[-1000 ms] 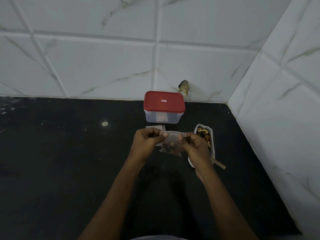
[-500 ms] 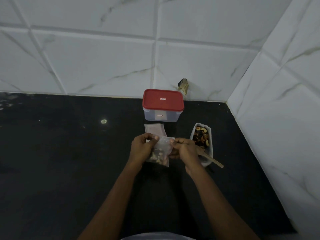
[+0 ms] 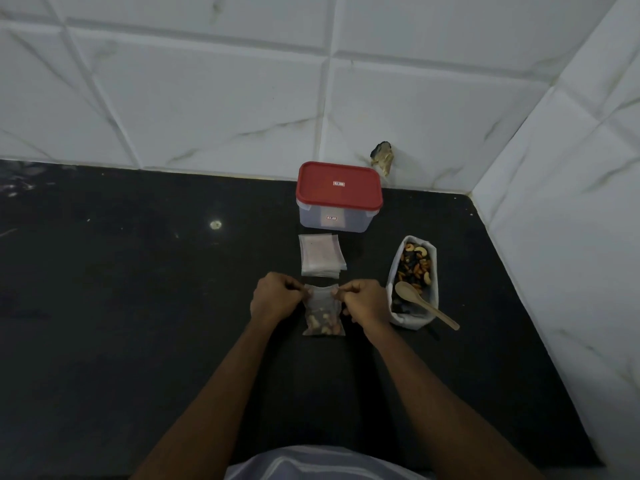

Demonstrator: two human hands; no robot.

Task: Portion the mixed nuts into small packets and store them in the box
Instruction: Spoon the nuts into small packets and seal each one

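At the nearest edge a strip of pale, faintly striped cloth (image 3: 322, 465) is seen, and two bare forearms are stretched forward from it over a dark, matte stone counter (image 3: 138, 306) flecked with a few light specks. The left hand (image 3: 275, 301) and the right hand (image 3: 363, 303) are curled into loose fists, and the top edge of a small clear plastic packet (image 3: 323, 315) is pinched between thumb and fingers at each upper corner. The packet is thin, glossy and roughly square; its lower half is filled with mixed nuts, and its upper half is flat. Whether its base rests on the counter cannot be told.

Just beyond the hands a loose stack of flat, translucent empty packets (image 3: 320, 256) is laid on the counter, slightly fanned. To the right, near the right hand, a white oblong container (image 3: 410, 321) with soft, crumpled walls is set; cashews and darker nuts (image 3: 415, 266) are heaped in its far half. A smooth wooden spoon (image 3: 426, 304) is propped in it, bowl inside and handle out over the near rim.

Farther back stands the rectangular box (image 3: 337, 220), frosted plastic with rounded corners, closed by a red lid (image 3: 339, 183). Its contents cannot be made out. Behind it white marble-veined tiles (image 3: 207, 98) are laid, with a chipped patch (image 3: 382, 161).
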